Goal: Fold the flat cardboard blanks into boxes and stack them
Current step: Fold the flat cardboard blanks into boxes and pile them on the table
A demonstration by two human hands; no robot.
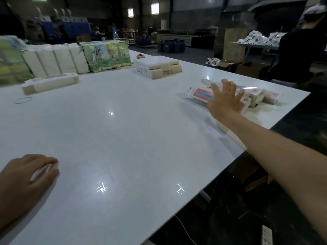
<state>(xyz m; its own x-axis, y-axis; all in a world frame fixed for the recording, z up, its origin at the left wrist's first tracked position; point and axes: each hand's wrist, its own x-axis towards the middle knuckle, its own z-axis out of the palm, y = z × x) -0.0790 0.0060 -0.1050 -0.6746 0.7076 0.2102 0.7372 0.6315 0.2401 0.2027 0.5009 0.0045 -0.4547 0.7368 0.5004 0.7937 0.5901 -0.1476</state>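
My right hand (225, 99) reaches out over the far right of the white table (123, 138), fingers spread and straight, above a flat blank (198, 93) with a red and blue print. Just behind it lie folded pink-and-white boxes (261, 95) in a loose pile. My left hand (26, 177) rests at the near left on the table, fingers curled round a small white folded box (42, 171) that is mostly hidden under them. A stack of flat cream blanks (159, 67) sits mid-table at the back, and another long stack of blanks (50, 82) lies at the left.
Wrapped bundles (106, 56) with green printed paper and white packs (58, 60) line the back left edge. A rubber band (23, 100) lies at the left. A person in black (299, 50) stands at the far right. The table's right edge drops to a dark floor.
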